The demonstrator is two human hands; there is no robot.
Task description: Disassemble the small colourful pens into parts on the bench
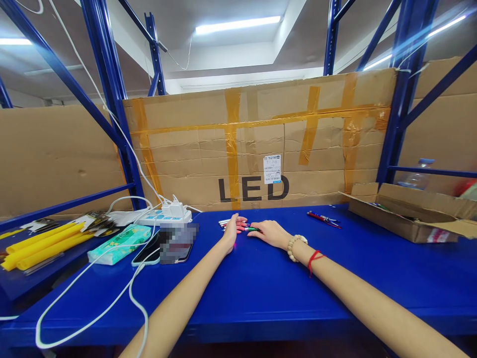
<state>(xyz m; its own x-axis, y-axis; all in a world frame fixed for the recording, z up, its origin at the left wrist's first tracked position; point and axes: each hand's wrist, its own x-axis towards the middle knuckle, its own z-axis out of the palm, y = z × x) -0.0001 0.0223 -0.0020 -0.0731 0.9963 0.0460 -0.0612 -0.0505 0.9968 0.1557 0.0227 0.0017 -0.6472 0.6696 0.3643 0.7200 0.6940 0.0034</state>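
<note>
Both my arms reach forward over a blue table (261,288). My left hand (231,230) lies on a small pile of pens (229,222) near the cardboard wall, its fingers bent over them. My right hand (269,232) rests beside it and pinches a green pen (252,229) at its fingertips. A bead bracelet and a red string sit on my right wrist. Two more pens, red and blue (323,219), lie apart further right on the table.
A taped cardboard wall marked LED (261,144) closes the back. An open cardboard box (410,214) stands at the right. At the left are two phones (164,248), a tissue pack (117,243), a power strip (167,214) with white cables, and yellow sticks (40,243).
</note>
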